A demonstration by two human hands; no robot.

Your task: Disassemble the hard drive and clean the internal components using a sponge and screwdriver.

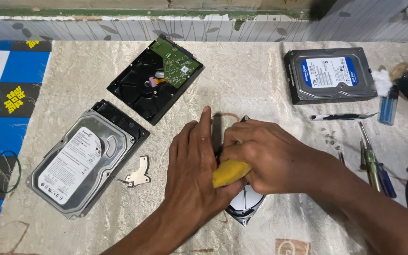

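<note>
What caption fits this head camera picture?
Two hands, left hand and right hand, press a yellow cloth on an open hard drive.

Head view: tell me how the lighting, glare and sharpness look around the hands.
Head view: even, soft light with faint shadows under the left hand and right hand; a mild sheen on the shiny platter below them and on the silver drive; the hands and the yellow cloth look sharp, with no visible motion blur.
</note>
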